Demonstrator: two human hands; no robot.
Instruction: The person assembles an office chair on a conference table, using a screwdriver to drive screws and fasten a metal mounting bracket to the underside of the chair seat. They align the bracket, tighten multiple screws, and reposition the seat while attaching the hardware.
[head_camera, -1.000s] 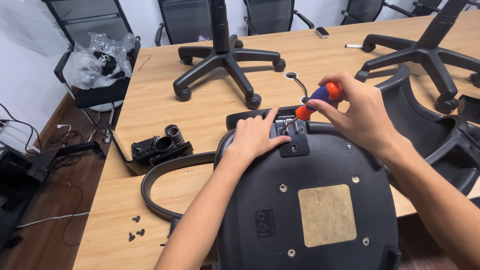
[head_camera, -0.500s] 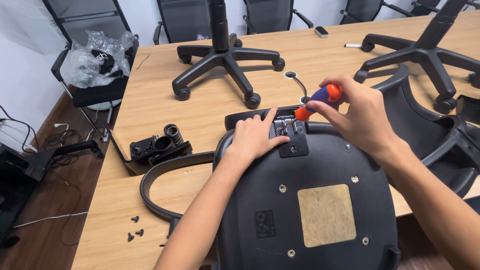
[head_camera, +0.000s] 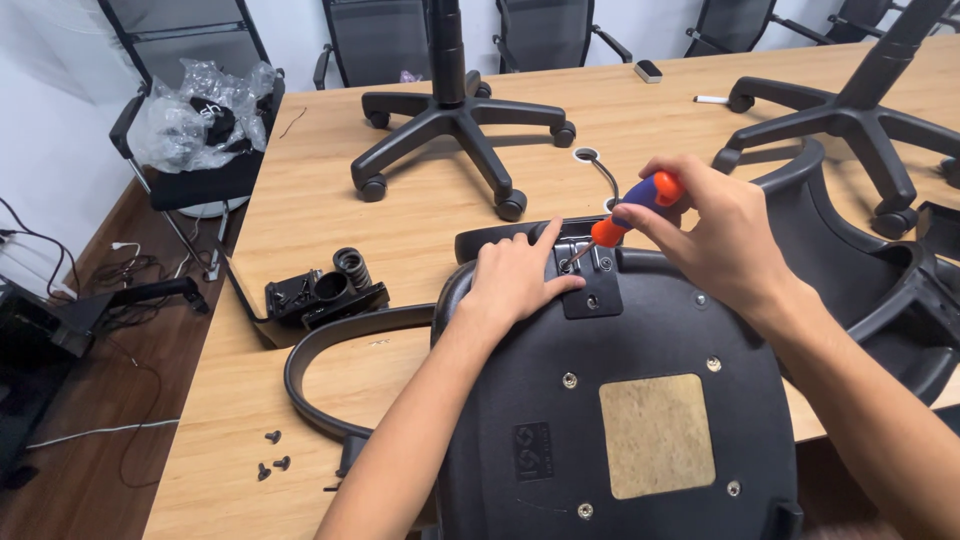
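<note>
An upturned black chair seat (head_camera: 520, 400) lies on the wooden table (head_camera: 330, 190) in front of me. My left hand (head_camera: 515, 280) presses flat on a black bracket (head_camera: 592, 295) at the seat's far edge, its index finger stretched toward the screws. My right hand (head_camera: 715, 235) grips a screwdriver (head_camera: 625, 215) with a red and blue handle; its tip points down at the bracket beside my left fingers.
Two black five-star chair bases (head_camera: 450, 120) (head_camera: 860, 110) stand upside down on the table. A black tilt mechanism (head_camera: 325, 290) lies at the left, loose screws (head_camera: 272, 455) near the front edge. A curved armrest (head_camera: 310, 370) sticks out left. A second seat shell (head_camera: 860, 270) lies right.
</note>
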